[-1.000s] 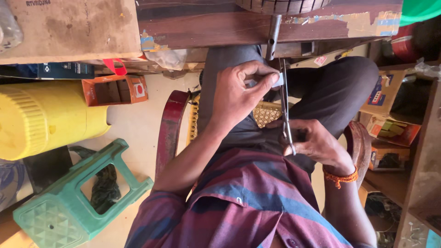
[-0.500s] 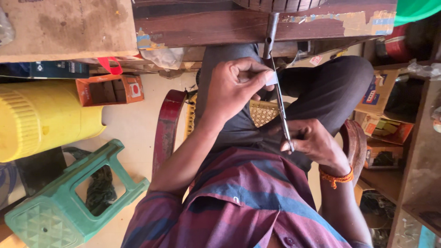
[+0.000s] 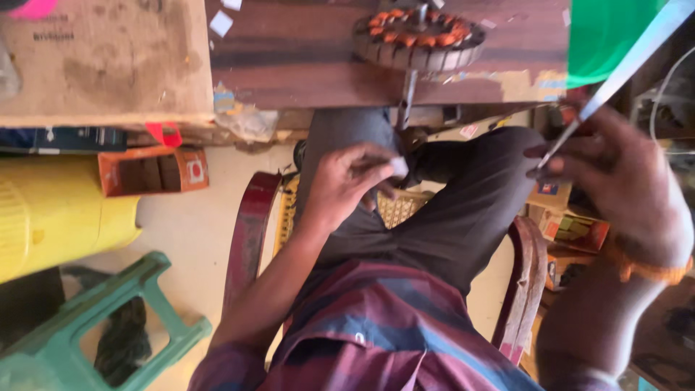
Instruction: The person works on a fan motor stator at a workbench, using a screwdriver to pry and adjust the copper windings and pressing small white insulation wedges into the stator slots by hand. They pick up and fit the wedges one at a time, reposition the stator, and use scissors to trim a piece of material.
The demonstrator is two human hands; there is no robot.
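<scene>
At far left a yellow plastic container (image 3: 58, 221) lies above a green plastic stool (image 3: 87, 326), with an open orange carton (image 3: 148, 171) just right of the container. Near the middle, the left hand (image 3: 347, 185) rests over the lap in dark trousers (image 3: 449, 203), its fingertips pinched shut on a small white scrap (image 3: 398, 167), perhaps paper or tape. Beyond it a copper-wound motor stator (image 3: 418, 40) sits on the wooden workbench (image 3: 304, 65). At right, the blurred right hand (image 3: 615, 195) is closed around a long thin metal tool (image 3: 615, 80), raised well apart from the scrap.
</scene>
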